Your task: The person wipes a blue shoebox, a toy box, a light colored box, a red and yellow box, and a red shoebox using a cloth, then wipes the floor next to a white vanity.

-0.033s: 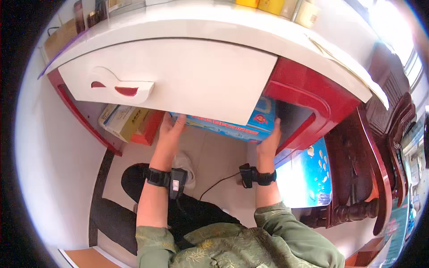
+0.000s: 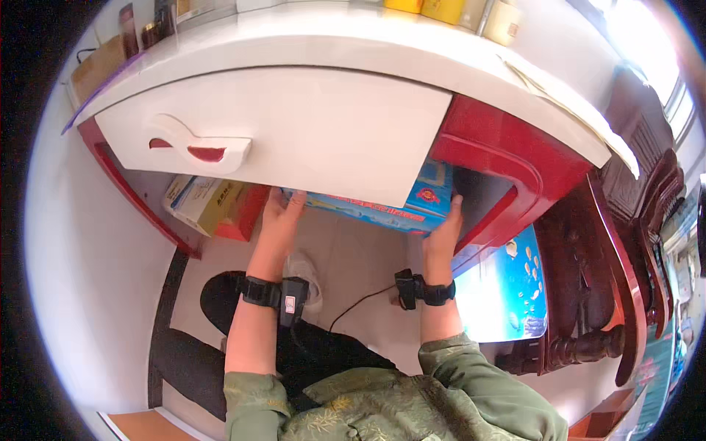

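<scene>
A blue cardboard box (image 2: pixel 366 212) with red lettering is held level between my two hands, under the white drawer front (image 2: pixel 309 132) of a desk. My left hand (image 2: pixel 280 214) grips its left end, the thumb showing on the near side. At the right end, my right hand (image 2: pixel 444 229) is closed against the box's side, fingers pointing up along it. The drawer front hides much of the box's top and the far fingers of my left hand. Each wrist wears a black strap with a small black device.
Left of my left hand, a yellow-and-white box (image 2: pixel 198 203) and a red box (image 2: pixel 243 213) lie in the desk's lower space. A red side panel (image 2: pixel 515 165) borders the right. Beyond it stand a blue patterned board (image 2: pixel 507 294) and a dark wooden chair (image 2: pixel 614 294).
</scene>
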A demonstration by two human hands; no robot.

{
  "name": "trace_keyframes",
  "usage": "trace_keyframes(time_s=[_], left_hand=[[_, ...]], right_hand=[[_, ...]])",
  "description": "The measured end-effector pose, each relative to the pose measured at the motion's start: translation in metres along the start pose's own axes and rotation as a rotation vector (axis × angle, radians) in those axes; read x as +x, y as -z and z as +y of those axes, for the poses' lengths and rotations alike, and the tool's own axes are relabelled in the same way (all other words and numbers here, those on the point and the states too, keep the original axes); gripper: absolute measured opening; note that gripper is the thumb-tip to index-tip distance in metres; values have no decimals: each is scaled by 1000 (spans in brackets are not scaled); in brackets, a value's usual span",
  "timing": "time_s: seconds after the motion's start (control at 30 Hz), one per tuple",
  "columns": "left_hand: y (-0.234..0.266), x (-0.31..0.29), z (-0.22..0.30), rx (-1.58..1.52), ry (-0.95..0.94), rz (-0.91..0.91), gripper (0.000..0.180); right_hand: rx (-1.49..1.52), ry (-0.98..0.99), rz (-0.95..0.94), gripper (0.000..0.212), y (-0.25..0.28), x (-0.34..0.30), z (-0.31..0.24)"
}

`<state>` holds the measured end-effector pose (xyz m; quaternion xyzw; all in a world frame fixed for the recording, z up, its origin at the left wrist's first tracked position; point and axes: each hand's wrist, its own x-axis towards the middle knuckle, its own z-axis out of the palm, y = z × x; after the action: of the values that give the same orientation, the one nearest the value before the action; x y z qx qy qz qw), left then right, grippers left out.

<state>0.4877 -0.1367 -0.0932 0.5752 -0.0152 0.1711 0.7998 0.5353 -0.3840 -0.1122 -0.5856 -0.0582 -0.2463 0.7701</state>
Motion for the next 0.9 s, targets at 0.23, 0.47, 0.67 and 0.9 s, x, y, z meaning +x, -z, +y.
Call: trace_keyframes(time_s=[0.23,0.47,0.67,0.9], left_hand=[[-20,24,-18,360,-80,4,38],[-40,74,-62,1360,-662,-61,36],[-27,96,-68,1262,-804,-107,37],[16,98,-125,1437,-808,-219,37]], right_hand=[[-692,571,68,43,3,-48,-35],[-799,475,-41,48,9,-26,-25],[-848,517,42,45,1,4,-5],[-572,71,-143,24,13,-21,19]])
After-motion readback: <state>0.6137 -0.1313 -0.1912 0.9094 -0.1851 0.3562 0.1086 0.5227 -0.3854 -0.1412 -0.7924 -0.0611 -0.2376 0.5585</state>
